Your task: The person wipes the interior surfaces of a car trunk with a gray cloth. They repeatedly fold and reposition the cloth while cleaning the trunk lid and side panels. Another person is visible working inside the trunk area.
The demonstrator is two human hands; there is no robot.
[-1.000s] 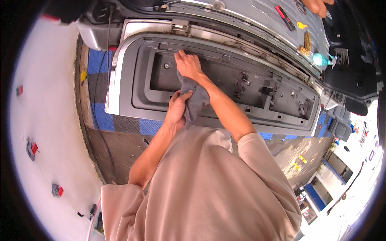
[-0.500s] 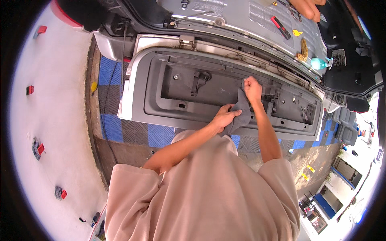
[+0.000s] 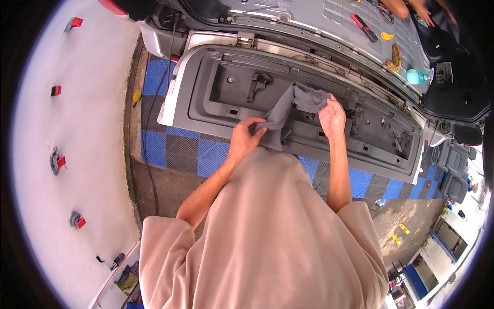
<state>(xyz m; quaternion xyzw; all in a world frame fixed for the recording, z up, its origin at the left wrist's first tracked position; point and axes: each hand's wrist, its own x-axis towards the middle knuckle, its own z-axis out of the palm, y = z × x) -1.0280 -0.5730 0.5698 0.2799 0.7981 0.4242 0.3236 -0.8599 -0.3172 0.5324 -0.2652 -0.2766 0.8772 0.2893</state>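
Observation:
A dark grey cloth [image 3: 288,109] is stretched between my two hands, raised over a vehicle's lowered tailgate. My left hand [image 3: 247,136] pinches its left end between thumb and fingers. My right hand [image 3: 332,117] grips the other end at its fingertips, palm turned partly up. Beneath the cloth lies the tailgate's grey inner panel [image 3: 206,121], with a long recess that holds a black latch-like fitting [image 3: 258,86] on the left. The cloth hides the middle of the recess.
On the silvery cargo floor beyond lie a red and black tool [image 3: 364,28], a yellow item [image 3: 387,36], a brown brush-like thing [image 3: 395,56] and a teal spray bottle [image 3: 416,76]. Another person's hand [image 3: 423,14] shows at top right. Blue and grey tiles [image 3: 213,157] cover the floor below.
My hands have drawn apart, left hand moving left and right hand slightly right, spreading the bunched cloth between them. The view has shifted a little. The other person's hand now shows farther right.

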